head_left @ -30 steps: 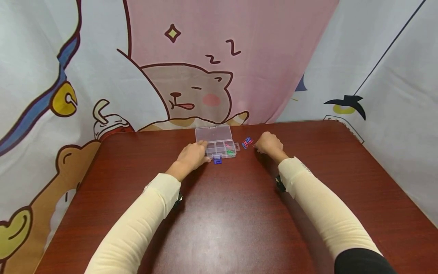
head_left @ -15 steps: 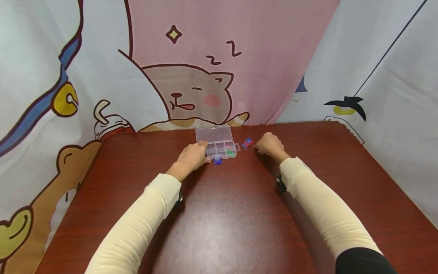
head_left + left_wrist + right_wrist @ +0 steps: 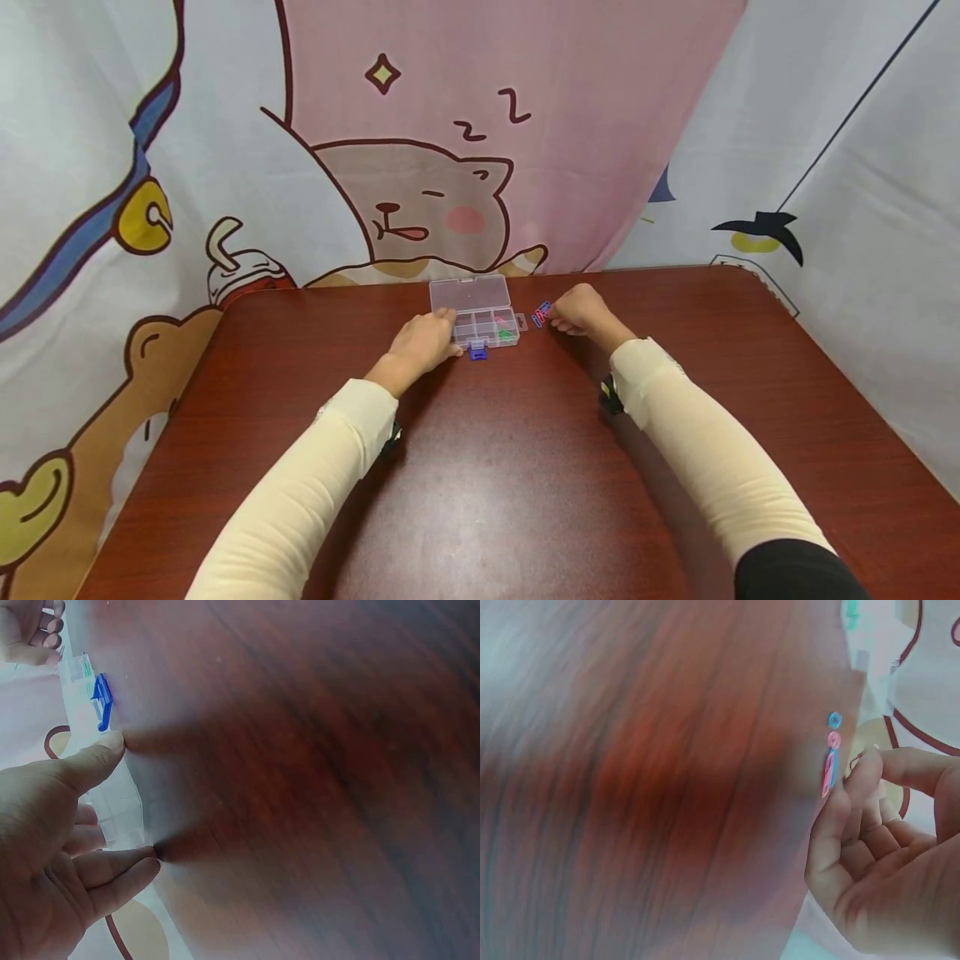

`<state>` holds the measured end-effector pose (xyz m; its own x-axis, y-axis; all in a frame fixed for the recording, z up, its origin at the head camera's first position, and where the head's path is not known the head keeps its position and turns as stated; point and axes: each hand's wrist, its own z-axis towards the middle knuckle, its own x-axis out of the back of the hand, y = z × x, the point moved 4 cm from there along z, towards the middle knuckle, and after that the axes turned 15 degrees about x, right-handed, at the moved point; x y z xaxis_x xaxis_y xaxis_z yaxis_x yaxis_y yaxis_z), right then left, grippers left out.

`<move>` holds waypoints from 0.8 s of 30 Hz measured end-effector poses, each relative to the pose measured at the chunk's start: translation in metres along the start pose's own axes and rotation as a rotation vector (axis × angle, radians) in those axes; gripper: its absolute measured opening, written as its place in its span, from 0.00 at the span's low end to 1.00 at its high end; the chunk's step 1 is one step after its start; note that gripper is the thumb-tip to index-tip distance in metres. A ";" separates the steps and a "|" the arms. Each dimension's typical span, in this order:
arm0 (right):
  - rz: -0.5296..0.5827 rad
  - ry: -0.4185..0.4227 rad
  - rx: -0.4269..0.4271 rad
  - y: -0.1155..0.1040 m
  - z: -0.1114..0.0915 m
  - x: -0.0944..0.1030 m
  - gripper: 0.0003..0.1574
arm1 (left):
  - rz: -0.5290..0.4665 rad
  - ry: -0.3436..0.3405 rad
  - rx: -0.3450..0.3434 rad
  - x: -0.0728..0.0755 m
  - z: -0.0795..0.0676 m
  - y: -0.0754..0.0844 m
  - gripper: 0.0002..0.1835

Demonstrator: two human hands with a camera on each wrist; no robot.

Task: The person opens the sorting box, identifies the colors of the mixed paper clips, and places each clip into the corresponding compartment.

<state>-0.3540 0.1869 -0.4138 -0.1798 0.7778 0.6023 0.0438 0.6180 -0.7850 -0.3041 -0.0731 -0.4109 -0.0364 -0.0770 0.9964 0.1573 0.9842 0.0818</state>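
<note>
A clear plastic compartment box [image 3: 486, 321] lies with its lid [image 3: 470, 293] raised at the back of the table. My left hand [image 3: 422, 340] grips its left end, thumb [image 3: 105, 754] on the front edge and fingers at the side. Green paper clips [image 3: 506, 335] and a pink one sit in the right-hand compartments. To the box's right lies a small pile of blue and pink paper clips [image 3: 541, 315]. My right hand [image 3: 581, 308] is beside the pile, thumb and finger pinching a thin reddish loop [image 3: 856, 760], apparently a paper clip, mostly hidden by the fingertips.
A blue latch [image 3: 477, 352] hangs from the box's front, and a clear hanging tab [image 3: 521, 322] juts from its right side. Behind the dark red wooden table [image 3: 480, 467] hangs a printed cartoon curtain [image 3: 600, 125].
My right hand has moved slightly left, up to the paper clip pile, its fingertips now overlapping the pile's right side. My left hand and the box stay in place.
</note>
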 end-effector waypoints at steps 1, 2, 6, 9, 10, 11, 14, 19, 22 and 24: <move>0.056 -0.007 -0.010 -0.001 0.000 -0.002 0.10 | 0.000 -0.001 0.001 0.000 0.000 0.000 0.27; 0.111 -0.016 -0.022 -0.002 0.000 -0.004 0.11 | 0.001 -0.001 0.002 0.000 0.000 0.000 0.28; 0.273 -0.053 -0.064 -0.008 0.000 -0.012 0.12 | -0.005 0.012 -0.005 0.000 0.000 0.000 0.27; 0.349 -0.087 -0.079 -0.014 0.000 -0.018 0.16 | -0.010 0.026 -0.014 0.000 -0.001 0.000 0.27; 0.369 -0.098 -0.083 -0.016 0.000 -0.020 0.17 | -0.013 0.029 -0.015 0.000 -0.001 0.000 0.27; 0.389 -0.109 -0.085 -0.018 0.000 -0.022 0.19 | -0.015 0.033 -0.018 0.001 -0.001 -0.001 0.26; 0.440 -0.125 -0.098 -0.023 0.001 -0.026 0.19 | -0.020 0.037 -0.019 0.001 -0.002 -0.001 0.26; 0.493 -0.138 -0.107 -0.029 0.004 -0.034 0.14 | -0.027 0.030 -0.013 0.001 -0.002 -0.001 0.27; 0.502 -0.146 -0.093 -0.031 0.005 -0.038 0.15 | -0.029 0.028 -0.014 0.001 -0.002 -0.001 0.27; 0.499 -0.148 -0.086 -0.032 0.005 -0.039 0.16 | -0.029 0.025 -0.013 0.001 -0.002 0.000 0.27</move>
<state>-0.3533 0.1365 -0.4129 -0.2529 0.9592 0.1265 0.2386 0.1885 -0.9527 -0.3023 -0.0738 -0.4093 -0.0165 -0.1099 0.9938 0.1696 0.9792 0.1111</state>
